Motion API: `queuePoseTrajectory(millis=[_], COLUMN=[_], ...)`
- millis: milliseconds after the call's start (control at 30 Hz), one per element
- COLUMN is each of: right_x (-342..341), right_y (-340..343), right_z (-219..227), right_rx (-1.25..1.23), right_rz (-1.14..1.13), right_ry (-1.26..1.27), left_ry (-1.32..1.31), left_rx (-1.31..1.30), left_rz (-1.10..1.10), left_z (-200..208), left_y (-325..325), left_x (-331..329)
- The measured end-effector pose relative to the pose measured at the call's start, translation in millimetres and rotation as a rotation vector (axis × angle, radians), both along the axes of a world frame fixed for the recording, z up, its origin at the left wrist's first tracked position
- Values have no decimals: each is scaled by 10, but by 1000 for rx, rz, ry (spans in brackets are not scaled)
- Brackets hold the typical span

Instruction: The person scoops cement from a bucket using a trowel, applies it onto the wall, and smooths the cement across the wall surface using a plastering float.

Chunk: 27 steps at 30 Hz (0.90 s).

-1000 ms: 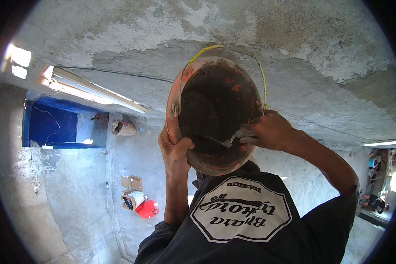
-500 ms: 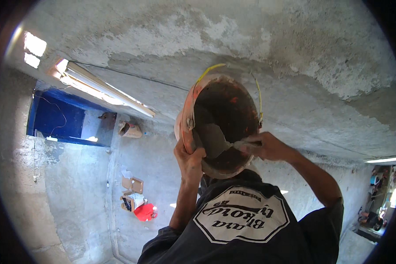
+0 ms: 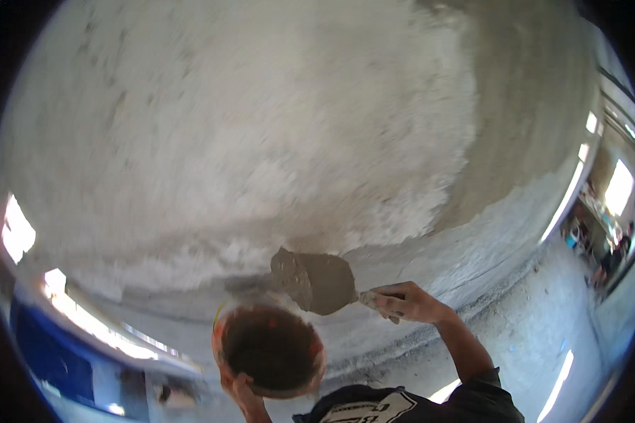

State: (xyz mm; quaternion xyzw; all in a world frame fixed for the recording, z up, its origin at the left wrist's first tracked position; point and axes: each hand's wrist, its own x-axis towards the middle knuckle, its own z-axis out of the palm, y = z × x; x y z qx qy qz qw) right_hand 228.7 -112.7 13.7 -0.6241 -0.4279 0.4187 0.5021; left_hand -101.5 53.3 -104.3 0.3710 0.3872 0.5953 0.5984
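Observation:
My right hand (image 3: 410,303) is closed around the handle of a trowel (image 3: 334,283), raised close to the rough plastered wall (image 3: 282,141). A lump of wet grey mortar (image 3: 291,277) sits on the far left part of its blade. Lower and to the left, my left hand (image 3: 243,392) grips the near left rim of an orange bucket (image 3: 219,347). Its mouth faces up toward me and the inside is dark, so what lies at the bottom cannot be made out. The trowel is above the bucket and apart from it.
A darker, smoother band of plaster (image 3: 522,120) runs down the wall's right side. A blue doorway or panel (image 3: 46,345) shows at the lower left. Far right, a person (image 3: 614,254) is near cluttered things beside a bright opening (image 3: 619,187).
The trowel has come out of the bucket and up toward the wall, carrying mortar. My view has tilted up to the wall, and the bucket now appears lower and further left.

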Motion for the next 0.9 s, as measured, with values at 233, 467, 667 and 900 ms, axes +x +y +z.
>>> queuePoseTrajectory(millis=[233, 467, 667, 900], right_x=[409, 821, 1451, 1504], right_y=[-730, -405, 495, 647], right_z=[774, 1454, 1425, 857], right_rx=[373, 815, 638, 567], right_rz=[-495, -969, -1420, -1385], right_ry=[-75, -402, -1327, -1547], left_ry=[189, 181, 175, 150], left_rx=[26, 32, 32, 22], left_rz=[0, 74, 54, 48], left_z=[-670, -541, -518, -515], left_y=[337, 390, 312, 290], left_x=[-267, -257, -197, -46])
